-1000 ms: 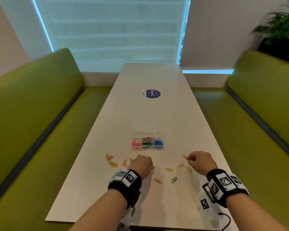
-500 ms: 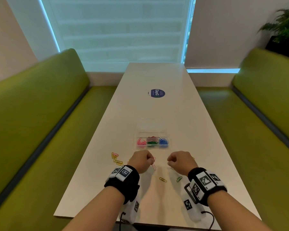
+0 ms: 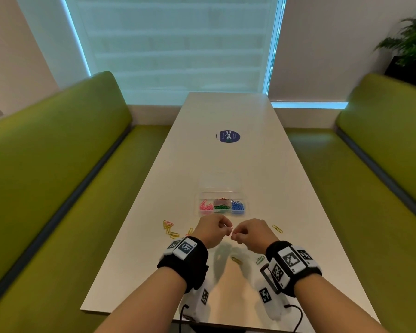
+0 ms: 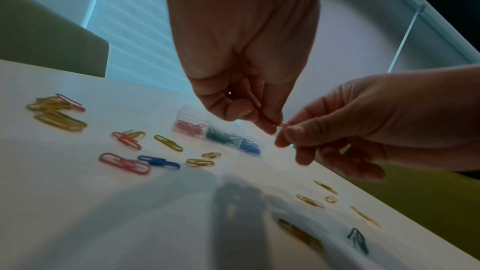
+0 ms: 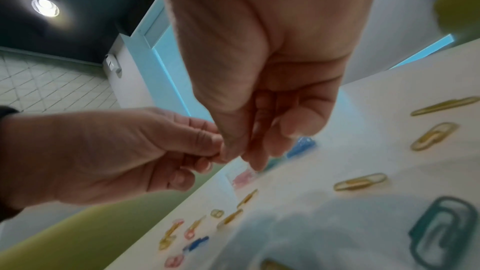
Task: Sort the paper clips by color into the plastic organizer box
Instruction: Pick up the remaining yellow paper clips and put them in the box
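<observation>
My two hands meet just above the white table (image 3: 226,159), in front of the clear organizer box (image 3: 222,195). The left hand (image 3: 226,230) and the right hand (image 3: 237,235) each pinch an end of one red paper clip (image 3: 231,231). The left wrist view shows the same red paper clip (image 4: 280,124) between both sets of fingertips. The box (image 4: 193,113) holds pink, green and blue clips in separate compartments, with some red on the middle one. Loose yellow clips (image 3: 169,229) lie to the left, and a green clip (image 3: 259,260) lies near my right wrist.
The box's clear lid (image 3: 220,181) lies open behind it. More clips are scattered: yellow (image 3: 277,228), yellow (image 3: 236,260), pink and blue (image 4: 158,161). A round blue sticker (image 3: 228,136) sits farther up the table. Green benches (image 3: 58,188) flank both sides.
Both hands rose off the table and came together at the middle. The left hand brought up a red clip, and the right hand moved left and took its other end.
</observation>
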{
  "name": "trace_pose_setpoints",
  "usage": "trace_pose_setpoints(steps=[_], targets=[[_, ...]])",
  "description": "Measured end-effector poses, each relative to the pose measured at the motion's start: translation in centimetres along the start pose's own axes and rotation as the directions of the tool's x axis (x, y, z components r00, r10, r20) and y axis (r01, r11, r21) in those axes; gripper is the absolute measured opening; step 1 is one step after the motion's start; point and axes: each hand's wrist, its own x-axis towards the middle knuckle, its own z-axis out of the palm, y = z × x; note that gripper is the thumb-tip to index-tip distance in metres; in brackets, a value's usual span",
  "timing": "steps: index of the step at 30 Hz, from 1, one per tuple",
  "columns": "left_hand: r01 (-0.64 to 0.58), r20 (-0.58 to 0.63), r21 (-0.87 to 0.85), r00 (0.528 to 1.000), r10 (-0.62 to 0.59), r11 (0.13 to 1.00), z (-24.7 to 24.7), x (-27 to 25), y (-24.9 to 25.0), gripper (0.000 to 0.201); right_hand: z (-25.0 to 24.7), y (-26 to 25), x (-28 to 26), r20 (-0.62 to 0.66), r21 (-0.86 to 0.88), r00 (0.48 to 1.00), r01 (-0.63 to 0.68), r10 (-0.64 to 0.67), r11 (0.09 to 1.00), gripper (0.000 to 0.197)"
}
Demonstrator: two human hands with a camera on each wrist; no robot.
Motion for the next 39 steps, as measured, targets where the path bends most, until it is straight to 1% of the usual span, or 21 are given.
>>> trace_pose_setpoints(steps=[7, 12, 18, 22, 24, 26, 28, 31, 32, 35, 39], targets=[[-0.026, 0.006, 0.047, 1.000, 0.026, 0.999, 0.3, 0.0, 0.7, 0.020, -0.7, -0.1, -0.4, 0.022, 0.123, 0.998, -0.054, 0.052, 0.991, 0.021], [-0.031, -0.013, 0.022, 0.999, 0.032, 0.999, 0.6, -0.1, 1.1, 0.020, -0.7, -0.1, -0.3, 0.015, 0.222, 0.996, -0.092, 0.091, 0.971, 0.021], [0.001, -0.039, -0.053, 0.999, -0.003, 0.999, 0.8, -0.5, 1.4, 0.019, -0.6, -0.9, -0.5, -0.066, 0.265, 0.991, -0.093, 0.114, 0.960, 0.024], [-0.016, -0.079, -0.031, 0.997, 0.014, 0.999, 0.9, -0.5, 1.8, 0.009, -0.5, -1.4, -0.6, -0.131, 0.246, 0.985, -0.073, 0.108, 0.966, 0.030], [-0.019, -0.109, -0.014, 0.994, 0.017, 1.000, 1.0, -0.6, 2.0, 0.008, -0.5, -1.6, -0.6, -0.158, 0.272, 0.981, -0.070, 0.116, 0.960, 0.032], [-0.033, -0.134, 0.022, 0.990, 0.035, 0.999, 1.2, -0.7, 2.1, 0.014, -0.6, -1.8, -0.6, -0.163, 0.294, 0.976, -0.089, 0.142, 0.952, 0.031], [-0.051, -0.139, 0.072, 0.988, 0.060, 0.996, 1.2, -0.7, 2.3, 0.017, -0.6, -1.9, -0.5, -0.135, 0.269, 0.980, -0.105, 0.145, 0.957, 0.028], [-0.068, -0.114, 0.135, 0.990, 0.083, 0.989, 1.1, -0.7, 2.2, 0.020, -0.7, -1.9, -0.5, -0.090, 0.190, 0.988, -0.105, 0.124, 0.976, 0.032], [-0.070, -0.106, 0.147, 0.991, 0.086, 0.987, 1.0, -0.7, 2.2, 0.019, -0.7, -1.8, -0.4, -0.069, 0.159, 0.991, -0.099, 0.111, 0.982, 0.029], [-0.078, -0.099, 0.169, 0.990, 0.096, 0.983, 0.8, -0.6, 2.0, 0.019, -0.8, -1.7, -0.5, -0.043, 0.066, 0.997, -0.066, 0.069, 0.996, 0.026], [-0.085, -0.124, 0.179, 0.986, 0.108, 0.980, 0.7, -0.6, 1.9, 0.019, -0.9, -1.6, -0.7, -0.022, 0.035, 0.999, -0.035, 0.036, 0.999, 0.025]])
